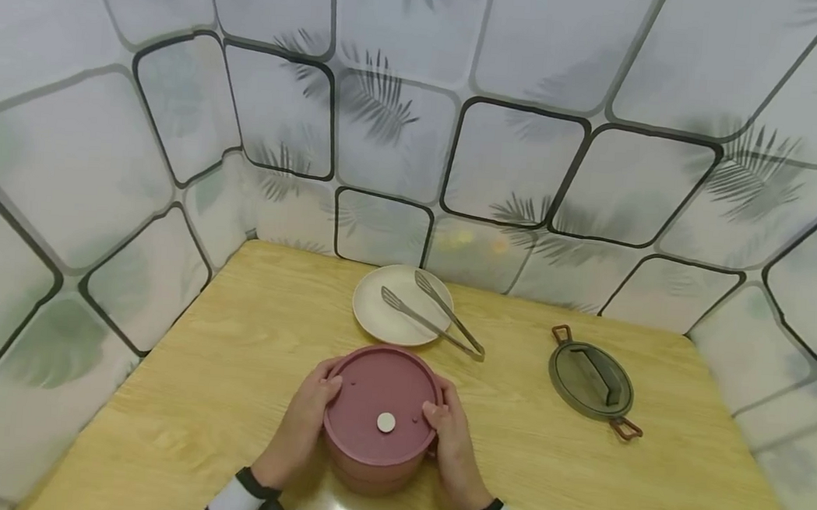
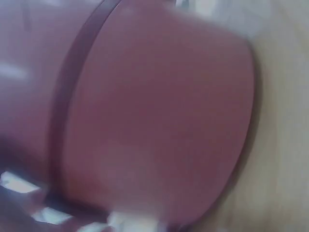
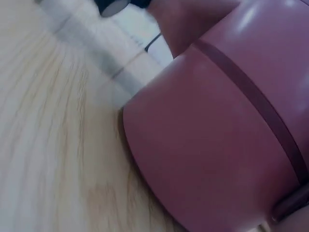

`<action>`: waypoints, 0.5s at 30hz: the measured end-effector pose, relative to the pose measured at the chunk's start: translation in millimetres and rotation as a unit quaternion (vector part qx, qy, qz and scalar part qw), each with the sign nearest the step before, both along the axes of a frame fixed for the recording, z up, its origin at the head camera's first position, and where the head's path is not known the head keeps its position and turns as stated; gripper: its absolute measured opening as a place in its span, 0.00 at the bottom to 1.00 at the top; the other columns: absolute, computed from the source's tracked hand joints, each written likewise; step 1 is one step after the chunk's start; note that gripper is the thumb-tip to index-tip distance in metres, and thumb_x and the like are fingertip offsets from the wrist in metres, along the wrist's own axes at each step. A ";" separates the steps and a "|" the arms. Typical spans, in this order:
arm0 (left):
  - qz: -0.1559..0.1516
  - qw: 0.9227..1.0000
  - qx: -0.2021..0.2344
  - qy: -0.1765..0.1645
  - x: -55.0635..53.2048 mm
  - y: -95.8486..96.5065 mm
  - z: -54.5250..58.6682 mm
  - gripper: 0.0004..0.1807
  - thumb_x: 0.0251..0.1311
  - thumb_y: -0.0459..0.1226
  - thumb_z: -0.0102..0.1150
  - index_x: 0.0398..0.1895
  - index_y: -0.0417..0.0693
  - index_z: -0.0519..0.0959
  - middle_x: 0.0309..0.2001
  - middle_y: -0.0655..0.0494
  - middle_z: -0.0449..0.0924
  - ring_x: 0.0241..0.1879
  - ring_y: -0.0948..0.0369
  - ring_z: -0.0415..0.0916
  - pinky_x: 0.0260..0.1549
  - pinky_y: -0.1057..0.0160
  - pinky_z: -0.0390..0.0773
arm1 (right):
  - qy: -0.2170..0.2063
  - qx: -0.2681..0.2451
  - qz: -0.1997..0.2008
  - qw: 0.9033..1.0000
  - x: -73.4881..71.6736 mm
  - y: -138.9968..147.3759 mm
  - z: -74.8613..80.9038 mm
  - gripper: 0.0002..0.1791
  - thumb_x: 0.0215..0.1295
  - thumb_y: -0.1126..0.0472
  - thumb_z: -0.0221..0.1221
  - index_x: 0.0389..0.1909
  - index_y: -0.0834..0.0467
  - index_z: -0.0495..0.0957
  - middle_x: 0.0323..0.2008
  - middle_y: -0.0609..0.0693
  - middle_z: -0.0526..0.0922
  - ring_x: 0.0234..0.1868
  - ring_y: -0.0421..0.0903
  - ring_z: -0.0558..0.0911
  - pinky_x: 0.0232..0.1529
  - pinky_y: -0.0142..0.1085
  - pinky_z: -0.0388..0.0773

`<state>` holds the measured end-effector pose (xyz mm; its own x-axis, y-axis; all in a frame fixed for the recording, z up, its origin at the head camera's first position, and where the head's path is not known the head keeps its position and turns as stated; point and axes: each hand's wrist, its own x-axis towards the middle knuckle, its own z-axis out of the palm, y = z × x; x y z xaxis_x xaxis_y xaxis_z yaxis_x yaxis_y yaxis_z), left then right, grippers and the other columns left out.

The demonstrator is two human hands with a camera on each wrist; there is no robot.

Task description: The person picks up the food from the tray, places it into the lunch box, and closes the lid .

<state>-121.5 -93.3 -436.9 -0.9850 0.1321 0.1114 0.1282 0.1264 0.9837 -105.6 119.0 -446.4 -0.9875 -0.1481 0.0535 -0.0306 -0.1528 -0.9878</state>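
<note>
Between my two hands stands a round maroon pot (image 1: 370, 471) with a flat lid (image 1: 365, 389) on it and a small white knob (image 1: 386, 422) near the lid's front. My left hand (image 1: 309, 405) grips its left side, thumb over the lid's rim. On the opposite side my right hand (image 1: 450, 437) holds it the same way, thumb on the lid. A dark band runs below the lid on the pot's wall (image 3: 207, 130) in the right wrist view. The left wrist view has the pot's side (image 2: 159, 106) close up, its base right at the wooden tabletop.
Behind the pot lies a white plate (image 1: 370, 307) with metal tongs (image 1: 419, 318) across it, their joined end past the rim. A small dark green round dish (image 1: 574, 390) with two brown loop handles sits to the right. Patterned walls (image 1: 387, 152) border the wooden table (image 1: 221, 337).
</note>
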 end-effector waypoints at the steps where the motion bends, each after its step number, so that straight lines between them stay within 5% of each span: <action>1: 0.008 1.000 -0.030 0.001 1.7 -2.8 1.1 0.21 0.69 0.48 0.36 0.59 0.49 0.66 0.57 0.47 0.67 0.58 0.56 0.60 0.60 0.46 0.56 | 0.004 0.005 0.011 1.000 0.4 -0.1 0.8 0.23 0.68 0.51 0.45 0.61 0.51 0.60 0.59 0.56 0.65 0.56 0.52 0.65 0.49 0.35 0.68; 4: 0.015 0.995 -0.100 0.000 3.5 -8.5 4.4 0.25 0.68 0.53 0.35 0.59 0.50 0.67 0.56 0.46 0.66 0.57 0.55 0.59 0.58 0.43 0.58 | 0.048 0.047 0.034 0.997 -0.5 2.7 1.9 0.21 0.72 0.54 0.39 0.64 0.51 0.57 0.62 0.55 0.63 0.61 0.49 0.61 0.58 0.37 0.63; 8: 0.002 0.994 -0.112 -0.014 1.1 -10.0 6.7 0.27 0.67 0.55 0.38 0.59 0.48 0.66 0.57 0.43 0.64 0.53 0.54 0.63 0.50 0.48 0.68 | 0.105 0.150 0.041 0.982 -1.8 11.9 1.9 0.21 0.74 0.57 0.34 0.66 0.52 0.54 0.63 0.54 0.62 0.63 0.46 0.60 0.63 0.41 0.57; 12: 0.015 0.995 -0.089 -0.037 1.9 -9.4 6.7 0.27 0.65 0.54 0.43 0.59 0.46 0.66 0.57 0.41 0.65 0.48 0.53 0.68 0.40 0.54 0.75 | 0.074 0.224 0.051 0.971 -0.4 19.1 5.3 0.22 0.74 0.50 0.35 0.65 0.50 0.57 0.60 0.51 0.65 0.61 0.43 0.62 0.63 0.47 0.58; 15: 0.019 0.994 -0.081 -0.065 5.6 -9.5 6.2 0.28 0.65 0.56 0.42 0.60 0.48 0.65 0.57 0.44 0.68 0.54 0.54 0.66 0.51 0.50 0.70 | 0.035 0.251 0.053 0.966 1.2 20.9 8.6 0.23 0.72 0.45 0.37 0.63 0.48 0.60 0.58 0.50 0.67 0.59 0.42 0.64 0.61 0.47 0.59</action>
